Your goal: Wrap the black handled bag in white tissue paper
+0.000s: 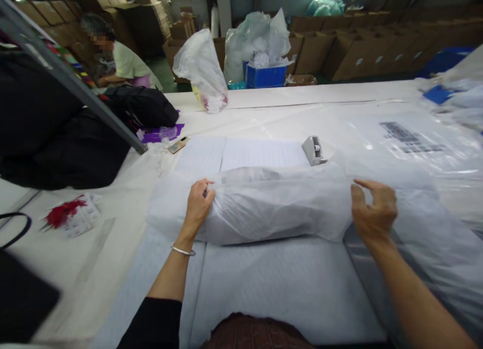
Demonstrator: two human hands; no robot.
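Note:
A rolled bundle of white fabric in thin clear plastic (264, 203) lies across a pale quilted sheet (287, 283) in front of me. My left hand (198, 204) is closed, pinching the wrap at the bundle's left end. My right hand (373, 210) hovers at the bundle's right end with its fingers curled and apart, holding nothing. A silver bracelet (183, 250) circles my left wrist.
A grey tape dispenser (314, 150) sits just behind the bundle. Black garments (56, 137) pile up at the left under a slanted grey bar (75, 82). Red tags (66, 213), a filled plastic bag (202, 69) and a blue crate (266, 76) lie farther off. A seated person (121, 62) works at the back left.

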